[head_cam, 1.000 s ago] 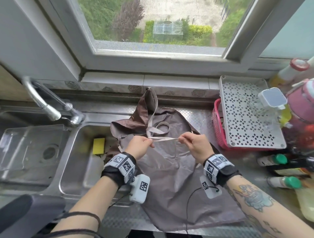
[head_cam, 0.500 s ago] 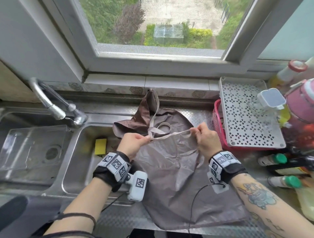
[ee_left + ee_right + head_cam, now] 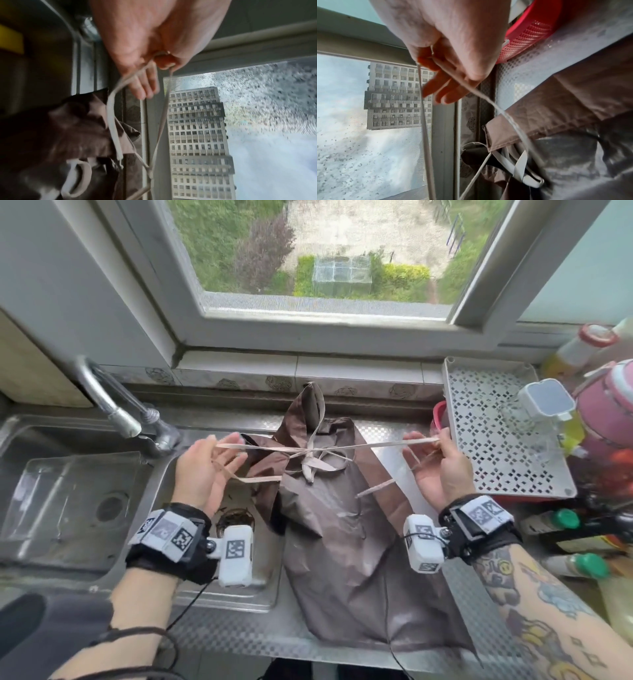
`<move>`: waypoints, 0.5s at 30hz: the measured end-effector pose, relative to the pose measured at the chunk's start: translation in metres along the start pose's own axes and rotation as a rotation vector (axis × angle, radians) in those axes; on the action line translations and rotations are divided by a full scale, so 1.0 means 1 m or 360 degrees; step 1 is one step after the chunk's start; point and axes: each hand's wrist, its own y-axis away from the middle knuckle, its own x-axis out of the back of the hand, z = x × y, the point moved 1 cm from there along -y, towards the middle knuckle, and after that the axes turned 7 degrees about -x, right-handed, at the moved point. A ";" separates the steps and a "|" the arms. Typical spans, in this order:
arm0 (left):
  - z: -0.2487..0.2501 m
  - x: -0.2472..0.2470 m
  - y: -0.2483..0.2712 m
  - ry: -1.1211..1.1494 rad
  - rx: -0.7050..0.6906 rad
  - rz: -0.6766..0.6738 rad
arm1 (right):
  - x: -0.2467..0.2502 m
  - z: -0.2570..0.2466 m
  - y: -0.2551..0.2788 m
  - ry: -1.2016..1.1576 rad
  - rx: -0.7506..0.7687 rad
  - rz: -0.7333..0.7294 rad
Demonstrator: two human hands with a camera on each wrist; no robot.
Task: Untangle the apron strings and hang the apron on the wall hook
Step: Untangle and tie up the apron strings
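A brown apron [image 3: 346, 542] lies on the steel counter, its top leaning against the tiled ledge under the window. Its beige strings [image 3: 376, 444] cross in a knot [image 3: 306, 455] above the bib. My left hand [image 3: 205, 470] pinches one string end out over the sink, palm turned up. My right hand [image 3: 436, 463] pinches the other end near the red basket. The strings stretch taut between both hands. In the left wrist view the left hand [image 3: 164, 63] pinches the string [image 3: 161, 121] at thumb and finger. In the right wrist view the string [image 3: 423, 121] runs from the right hand [image 3: 436, 65]. No wall hook is in view.
A double steel sink [image 3: 85, 508] with a tap [image 3: 113, 405] lies at left, a yellow sponge [image 3: 10, 39] in it. A red basket [image 3: 438, 416] with a white perforated tray [image 3: 496, 440] stands right, with bottles [image 3: 575, 565] and jars beyond. The window frame [image 3: 325, 337] runs behind.
Both hands have moved far apart, left toward the sink and right toward the basket, drawing the strings out long and taut. The loops near the knot have shrunk.
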 end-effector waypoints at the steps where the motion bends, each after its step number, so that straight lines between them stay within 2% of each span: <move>1: 0.000 -0.002 0.005 0.0126 0.0018 -0.0098 | -0.003 0.002 0.003 0.0021 -0.0055 -0.0047; 3: -0.006 -0.010 0.013 0.0171 0.0113 -0.0216 | -0.010 0.007 0.005 0.0253 -0.0175 -0.0076; 4: -0.010 -0.015 0.016 0.0044 0.0125 -0.0247 | -0.012 0.011 0.004 0.0510 -0.0169 -0.0053; 5: -0.014 -0.020 0.018 -0.0240 0.0058 -0.0288 | -0.016 0.014 0.003 0.0868 -0.0100 -0.0034; 7: -0.019 -0.028 0.018 -0.1127 -0.0248 -0.0451 | -0.026 0.018 0.004 0.1825 0.0173 -0.0094; 9: -0.021 -0.036 0.025 -0.1892 -0.0562 -0.0652 | -0.038 0.028 0.008 0.2707 0.0338 -0.0411; 10: -0.022 -0.039 0.028 -0.2094 -0.0687 -0.0774 | -0.042 0.033 0.011 0.3023 0.0346 -0.0565; 12: -0.025 -0.041 0.034 -0.2289 -0.0741 -0.0987 | -0.047 0.038 0.016 0.3269 0.0342 -0.0682; 15: -0.026 -0.036 0.037 -0.2648 -0.0710 -0.1282 | -0.045 0.036 0.022 0.3092 0.0206 -0.0761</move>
